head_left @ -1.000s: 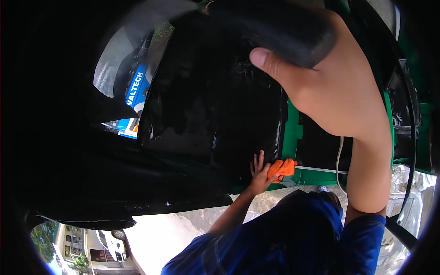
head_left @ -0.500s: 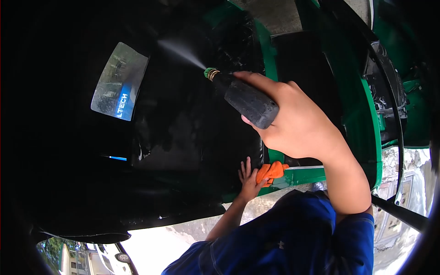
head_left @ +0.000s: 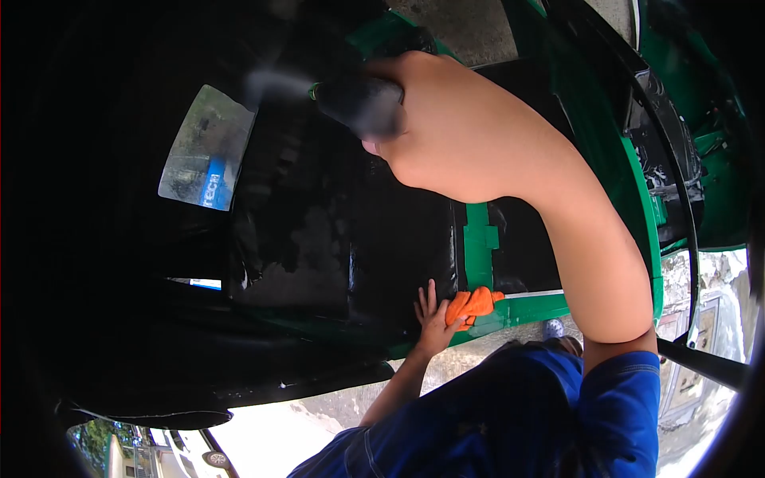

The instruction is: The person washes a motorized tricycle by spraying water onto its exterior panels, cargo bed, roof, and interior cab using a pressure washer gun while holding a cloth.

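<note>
My right hand (head_left: pixel 422 119) is wrapped around a black spray gun (head_left: pixel 362 103) with a green nozzle tip. Fine mist leaves the tip toward the upper left, near a small window (head_left: pixel 209 147) in the dark panel. The gun's lower end is blurred, and its grip is hidden by my hand. Lower down, my left hand (head_left: pixel 434 325) rests at the edge of the black seat-like surface (head_left: pixel 398 263), some fingers stretched out over it. An orange cloth (head_left: pixel 473 307) is bunched between its thumb and fingers, beside the green frame (head_left: pixel 480 239).
Dark wet-looking panels of a vehicle surround the hands. A green rail (head_left: pixel 530 309) and a curved black bar (head_left: pixel 677 143) stand on the right. Pale ground (head_left: pixel 271 430) shows at the lower left, with a parked vehicle's wheel (head_left: pixel 215 459) farther off. A shoe (head_left: pixel 553 327) is below.
My right hand has moved up and left with the spray gun, bringing the mist closer to the window's upper corner. My left hand and the orange cloth have stayed about in place.
</note>
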{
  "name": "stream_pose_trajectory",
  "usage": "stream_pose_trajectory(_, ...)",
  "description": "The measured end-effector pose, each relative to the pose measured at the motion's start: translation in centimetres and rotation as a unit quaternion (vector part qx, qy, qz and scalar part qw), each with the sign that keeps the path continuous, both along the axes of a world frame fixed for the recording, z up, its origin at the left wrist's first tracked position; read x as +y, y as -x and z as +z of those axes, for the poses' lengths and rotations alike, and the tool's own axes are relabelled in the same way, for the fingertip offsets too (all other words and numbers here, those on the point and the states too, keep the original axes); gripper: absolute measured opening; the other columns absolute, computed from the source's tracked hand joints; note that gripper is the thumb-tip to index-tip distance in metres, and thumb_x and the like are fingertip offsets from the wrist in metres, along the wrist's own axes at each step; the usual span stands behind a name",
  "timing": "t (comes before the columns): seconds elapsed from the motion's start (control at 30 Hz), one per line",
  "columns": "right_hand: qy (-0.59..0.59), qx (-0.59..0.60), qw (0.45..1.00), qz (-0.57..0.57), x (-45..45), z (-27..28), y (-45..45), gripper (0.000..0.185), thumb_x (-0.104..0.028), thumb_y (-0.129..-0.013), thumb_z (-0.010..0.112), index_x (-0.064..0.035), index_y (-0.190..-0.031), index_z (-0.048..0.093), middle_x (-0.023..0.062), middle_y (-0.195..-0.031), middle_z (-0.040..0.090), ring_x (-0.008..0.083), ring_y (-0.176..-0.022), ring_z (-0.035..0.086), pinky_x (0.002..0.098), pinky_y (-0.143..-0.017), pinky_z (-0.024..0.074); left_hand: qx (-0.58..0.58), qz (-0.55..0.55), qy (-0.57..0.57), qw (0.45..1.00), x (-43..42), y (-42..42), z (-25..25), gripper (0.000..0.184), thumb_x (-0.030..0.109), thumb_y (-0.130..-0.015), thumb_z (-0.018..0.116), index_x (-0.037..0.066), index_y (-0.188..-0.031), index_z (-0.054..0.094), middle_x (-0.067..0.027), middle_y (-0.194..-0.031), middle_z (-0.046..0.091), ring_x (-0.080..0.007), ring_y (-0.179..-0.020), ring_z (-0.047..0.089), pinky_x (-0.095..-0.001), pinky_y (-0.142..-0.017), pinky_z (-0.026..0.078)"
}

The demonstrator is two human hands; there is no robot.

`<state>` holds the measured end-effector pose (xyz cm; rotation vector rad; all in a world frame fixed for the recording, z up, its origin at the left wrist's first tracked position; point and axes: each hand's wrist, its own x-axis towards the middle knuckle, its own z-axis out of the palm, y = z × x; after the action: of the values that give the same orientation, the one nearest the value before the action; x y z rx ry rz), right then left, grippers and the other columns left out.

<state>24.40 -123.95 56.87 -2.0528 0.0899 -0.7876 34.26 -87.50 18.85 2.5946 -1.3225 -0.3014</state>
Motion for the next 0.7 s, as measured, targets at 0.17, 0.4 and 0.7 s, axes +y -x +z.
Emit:
stream_pose_trajectory(0.17, 0.028, -0.015, 0.998, -0.051, -1.7, -0.1, -2.1, 0.029, -0.017, -0.086, 0.068, 0.0123, -0.084, 0.071, 0.0315, -0.085, 0.071, 0.0437, -0.086, 0.075, 0.0461, -0.08, 0.0614, 0.003, 0.002, 0.002, 1.0, -0.1, 0.0, 0.1, 0.056, 0.049, -0.096, 0.071, 0.005, -0.13, 0.061, -0.0225, -0.176, -0.005, -0.0555, -0.158, -0.001, -0.0748, -0.121, 0.006)
stream_pose_trajectory(0.4, -0.058, 0.011, 0.994, -0.092, -3.1, -2.9, -3.2, 0.032, -0.017, -0.087, 0.07, 0.0105, -0.104, 0.071, 0.0289, -0.088, 0.073, 0.0429, -0.09, 0.075, 0.0456, -0.081, 0.0597, 0.003, -0.006, -0.005, 1.0, -0.2, 0.1, 0.4, 0.057, 0.049, -0.096, 0.071, 0.005, -0.131, 0.062, -0.0201, -0.177, -0.003, -0.0532, -0.159, 0.0, -0.0748, -0.121, 0.005)
stream_pose_trajectory(0.7, -0.007, 0.292, 0.924, 0.245, 7.9, -12.4, 5.6, 0.079, -0.005, -0.075, 0.068, 0.0, -0.151, 0.05, 0.0303, -0.097, 0.074, 0.0483, -0.096, 0.074, 0.0528, -0.092, 0.0599, 0.122, -0.008, 0.023, 0.992, 1.7, -0.5, -2.4, 0.062, 0.04, -0.096, 0.07, 0.012, -0.149, 0.054, -0.0195, -0.167, 0.036, -0.0422, -0.159, 0.019, -0.0692, -0.124, -0.002)
